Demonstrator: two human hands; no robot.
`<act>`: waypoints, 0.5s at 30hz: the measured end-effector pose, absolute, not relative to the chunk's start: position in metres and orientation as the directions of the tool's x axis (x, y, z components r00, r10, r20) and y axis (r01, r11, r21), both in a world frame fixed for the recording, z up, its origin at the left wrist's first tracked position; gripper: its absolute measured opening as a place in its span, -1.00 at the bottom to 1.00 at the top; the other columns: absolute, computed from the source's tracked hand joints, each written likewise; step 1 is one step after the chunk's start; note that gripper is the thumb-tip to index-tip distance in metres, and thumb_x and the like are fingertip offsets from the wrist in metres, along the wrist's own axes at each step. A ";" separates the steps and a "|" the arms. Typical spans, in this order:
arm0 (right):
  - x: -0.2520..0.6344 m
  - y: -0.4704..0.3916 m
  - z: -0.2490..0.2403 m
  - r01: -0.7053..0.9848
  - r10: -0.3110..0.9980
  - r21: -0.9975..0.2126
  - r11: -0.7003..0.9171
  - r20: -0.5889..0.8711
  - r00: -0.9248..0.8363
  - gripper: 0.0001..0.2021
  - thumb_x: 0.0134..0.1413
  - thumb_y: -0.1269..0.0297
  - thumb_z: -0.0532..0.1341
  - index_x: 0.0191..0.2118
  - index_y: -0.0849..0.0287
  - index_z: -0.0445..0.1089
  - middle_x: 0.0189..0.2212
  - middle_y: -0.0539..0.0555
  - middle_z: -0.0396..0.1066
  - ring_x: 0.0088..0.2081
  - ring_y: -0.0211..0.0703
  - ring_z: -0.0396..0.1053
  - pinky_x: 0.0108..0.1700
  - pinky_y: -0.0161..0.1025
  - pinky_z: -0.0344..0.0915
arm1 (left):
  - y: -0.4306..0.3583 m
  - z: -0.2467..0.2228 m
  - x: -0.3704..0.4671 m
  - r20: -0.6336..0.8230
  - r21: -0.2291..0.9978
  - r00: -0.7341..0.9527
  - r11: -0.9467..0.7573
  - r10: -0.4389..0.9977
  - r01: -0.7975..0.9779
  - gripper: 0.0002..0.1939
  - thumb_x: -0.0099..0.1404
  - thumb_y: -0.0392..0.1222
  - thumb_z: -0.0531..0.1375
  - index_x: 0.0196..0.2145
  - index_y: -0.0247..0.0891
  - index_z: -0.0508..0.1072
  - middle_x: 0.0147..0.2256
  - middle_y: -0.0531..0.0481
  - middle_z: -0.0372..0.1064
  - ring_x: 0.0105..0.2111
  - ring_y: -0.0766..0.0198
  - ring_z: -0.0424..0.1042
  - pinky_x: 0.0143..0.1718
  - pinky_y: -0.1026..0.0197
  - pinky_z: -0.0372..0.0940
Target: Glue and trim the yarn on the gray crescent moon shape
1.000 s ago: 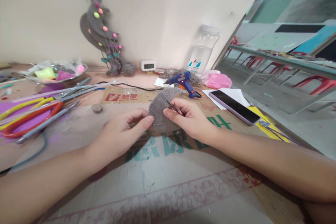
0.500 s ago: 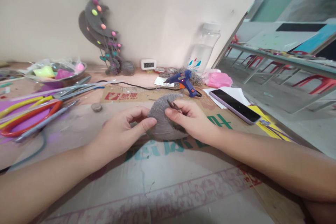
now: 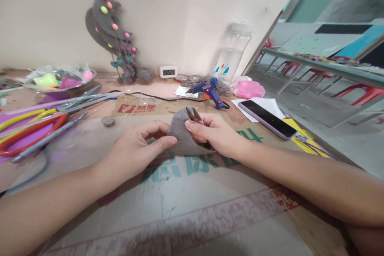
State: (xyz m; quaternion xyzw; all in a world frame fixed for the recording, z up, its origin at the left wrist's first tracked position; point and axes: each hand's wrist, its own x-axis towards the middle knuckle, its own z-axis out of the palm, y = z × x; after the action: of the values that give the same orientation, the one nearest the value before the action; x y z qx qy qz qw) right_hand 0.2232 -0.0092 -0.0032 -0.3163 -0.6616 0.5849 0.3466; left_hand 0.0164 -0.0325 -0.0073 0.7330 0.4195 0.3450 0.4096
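Observation:
A grey, yarn-wrapped curved piece (image 3: 183, 134) is held up over the cardboard at the middle of the view. My left hand (image 3: 147, 146) pinches its left edge between thumb and fingers. At its right side, my right hand (image 3: 214, 132) is closed round it, and two dark pointed tips (image 3: 193, 114) stick up above the thumb. What these tips belong to is mostly hidden by the fingers. Behind the right hand lies a blue glue gun (image 3: 210, 91) with a small red light lit.
Orange-handled scissors (image 3: 36, 140) and yellow-handled ones lie at left, below a bowl (image 3: 64, 88) of coloured pieces. A grey moon ornament (image 3: 109, 28), timer (image 3: 168, 72) and water bottle (image 3: 229, 54) stand behind. At right lies a phone (image 3: 267, 119).
The two dark tips now stand more upright and show apart from each other over the grey piece. Both hands keep their hold. The whole view has shifted slightly.

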 end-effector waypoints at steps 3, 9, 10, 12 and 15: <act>0.224 -0.008 -0.004 0.029 0.825 -0.993 0.115 0.080 -0.559 -0.62 0.17 0.08 0.17 -0.53 0.15 0.07 -0.70 -0.20 -0.03 -0.67 -0.46 -0.14 -0.64 -0.38 -0.21 | -0.033 -0.007 0.016 0.139 0.890 0.408 -0.294 0.902 0.347 -0.78 0.28 -0.01 0.18 -0.36 -0.20 0.48 -0.37 0.08 0.47 -0.33 0.26 0.41 -0.26 0.21 0.26; 0.221 -0.010 -0.003 0.033 0.827 -0.980 0.196 0.147 -0.543 -0.63 0.16 0.08 0.18 -0.52 0.16 0.08 -0.66 -0.18 -0.05 -0.63 -0.45 -0.13 -0.61 -0.38 -0.17 | -0.035 -0.005 0.017 0.121 0.900 0.415 -0.277 0.901 0.338 -0.70 0.31 0.06 0.13 -0.39 -0.21 0.45 -0.40 0.09 0.43 -0.36 0.28 0.38 -0.31 0.26 0.25; 0.221 -0.011 -0.002 0.054 0.829 -0.975 0.216 0.154 -0.538 -0.63 0.16 0.08 0.18 -0.53 0.16 0.10 -0.65 -0.17 -0.04 -0.62 -0.44 -0.11 -0.60 -0.38 -0.15 | -0.035 -0.004 0.017 0.124 0.899 0.415 -0.280 0.901 0.338 -0.68 0.32 0.05 0.11 -0.42 -0.22 0.44 -0.44 0.10 0.40 -0.39 0.30 0.36 -0.34 0.27 0.23; 0.220 -0.013 -0.002 0.103 0.835 -0.964 0.245 0.156 -0.528 -0.64 0.16 0.07 0.17 -0.52 0.17 0.12 -0.63 -0.15 -0.01 -0.59 -0.43 -0.06 -0.57 -0.37 -0.11 | -0.035 -0.003 0.017 0.125 0.901 0.416 -0.278 0.901 0.333 -0.67 0.35 0.03 0.08 -0.43 -0.23 0.44 -0.47 0.10 0.37 -0.41 0.31 0.34 -0.37 0.29 0.21; 0.221 -0.014 -0.002 0.149 0.843 -0.953 0.263 0.151 -0.517 -0.64 0.16 0.06 0.15 -0.51 0.17 0.13 -0.61 -0.13 -0.01 -0.57 -0.40 -0.02 -0.54 -0.36 -0.09 | -0.035 -0.002 0.018 0.121 0.915 0.414 -0.263 0.902 0.306 -0.68 0.37 0.00 0.05 -0.35 -0.23 0.49 -0.41 0.08 0.43 -0.36 0.28 0.36 -0.32 0.27 0.23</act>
State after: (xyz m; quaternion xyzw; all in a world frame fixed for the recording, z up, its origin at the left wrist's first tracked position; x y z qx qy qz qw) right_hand 0.2214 -0.0138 -0.0018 -0.3471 -0.7143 0.4982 0.3479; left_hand 0.0176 -0.0351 -0.0017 0.7181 0.4206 0.3405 0.4377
